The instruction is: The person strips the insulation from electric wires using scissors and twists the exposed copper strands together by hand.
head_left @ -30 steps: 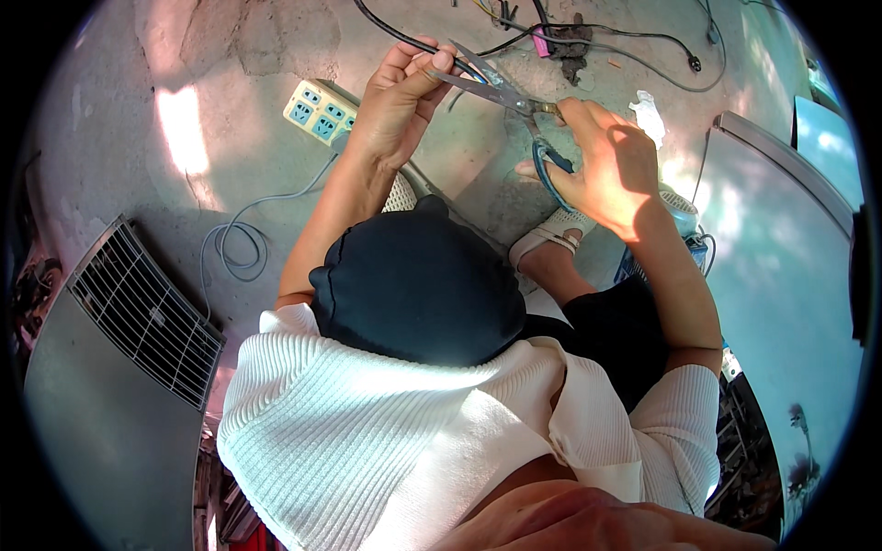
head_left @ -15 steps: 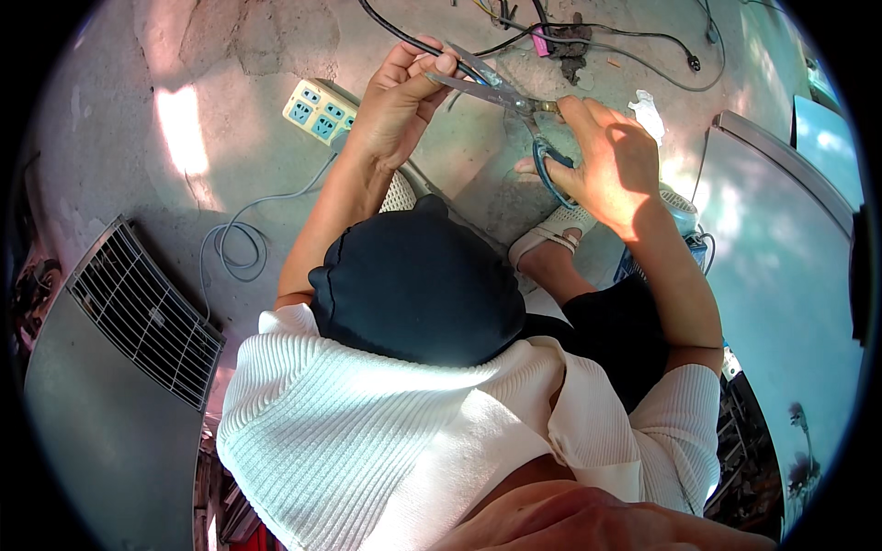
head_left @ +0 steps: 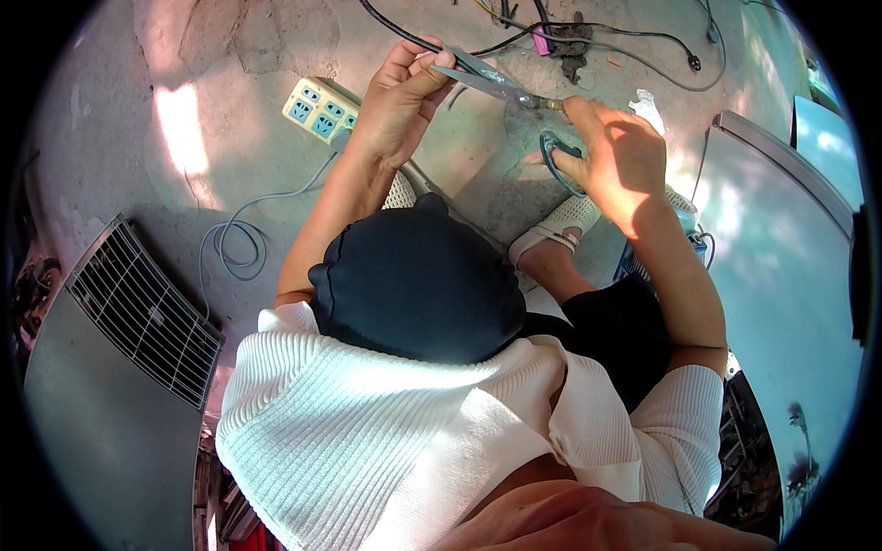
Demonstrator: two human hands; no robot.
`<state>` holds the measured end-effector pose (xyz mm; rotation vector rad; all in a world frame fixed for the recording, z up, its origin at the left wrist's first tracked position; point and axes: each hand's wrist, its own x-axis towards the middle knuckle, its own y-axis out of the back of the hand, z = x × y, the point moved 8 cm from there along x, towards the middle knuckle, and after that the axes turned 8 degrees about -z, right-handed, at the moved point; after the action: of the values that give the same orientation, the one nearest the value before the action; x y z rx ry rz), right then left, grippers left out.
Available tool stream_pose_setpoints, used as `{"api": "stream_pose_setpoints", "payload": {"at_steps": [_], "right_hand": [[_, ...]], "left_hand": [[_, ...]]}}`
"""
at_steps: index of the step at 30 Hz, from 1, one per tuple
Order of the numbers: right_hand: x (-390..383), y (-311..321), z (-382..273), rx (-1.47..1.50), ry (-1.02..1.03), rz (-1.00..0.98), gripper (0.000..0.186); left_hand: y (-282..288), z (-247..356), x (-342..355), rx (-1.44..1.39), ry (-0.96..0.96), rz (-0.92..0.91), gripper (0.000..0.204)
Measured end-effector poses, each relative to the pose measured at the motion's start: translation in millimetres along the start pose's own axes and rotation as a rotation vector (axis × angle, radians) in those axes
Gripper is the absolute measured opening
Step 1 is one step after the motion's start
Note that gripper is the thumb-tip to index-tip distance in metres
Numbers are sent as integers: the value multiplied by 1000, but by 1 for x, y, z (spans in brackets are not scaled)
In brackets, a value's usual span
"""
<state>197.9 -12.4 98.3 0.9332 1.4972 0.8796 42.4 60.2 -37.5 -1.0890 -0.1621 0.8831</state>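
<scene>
Between the thumb and fingers of my left hand a black cable is pinched near its end. My right hand grips a pair of scissors, with the thumb in a dark blue handle loop. The metal blades reach left to the fingertips of my left hand and lie along the cable end, one on each side as far as I can tell. Motion blurs the pivot, and the fingers partly hide where blade and cable meet.
A cream power strip lies left of my left forearm, its grey cord looped on the floor. Ahead are more black cables and a pink item. A grille panel stands left, a large pale panel right.
The scissor blades have come closer together around the cable end. My right hand has shifted slightly to the right; my left hand stays nearly in place.
</scene>
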Motion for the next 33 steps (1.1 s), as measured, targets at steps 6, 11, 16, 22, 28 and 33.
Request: {"api": "stream_pose_setpoints", "payload": {"at_steps": [6,11,16,22,28,33], "right_hand": [[4,-2,6,-46,-93,-115,40],[10,-12,20,219,-245,-209,34],[26,-35,23,996,-166,-21,31],[53,-42,-2,1487,-61,212,30],[53,-55,-8,1730,-132,498,30],[58,-69,-8,1895,-116,630,31]], "left_hand": [[3,-2,1,9,-8,41,15],[9,-2,3,-31,-9,81,11],[11,-13,7,-77,35,57,9],[5,-8,6,-77,44,143,9],[1,-13,2,-137,63,172,8],[-5,-16,8,-238,59,88,10]]}}
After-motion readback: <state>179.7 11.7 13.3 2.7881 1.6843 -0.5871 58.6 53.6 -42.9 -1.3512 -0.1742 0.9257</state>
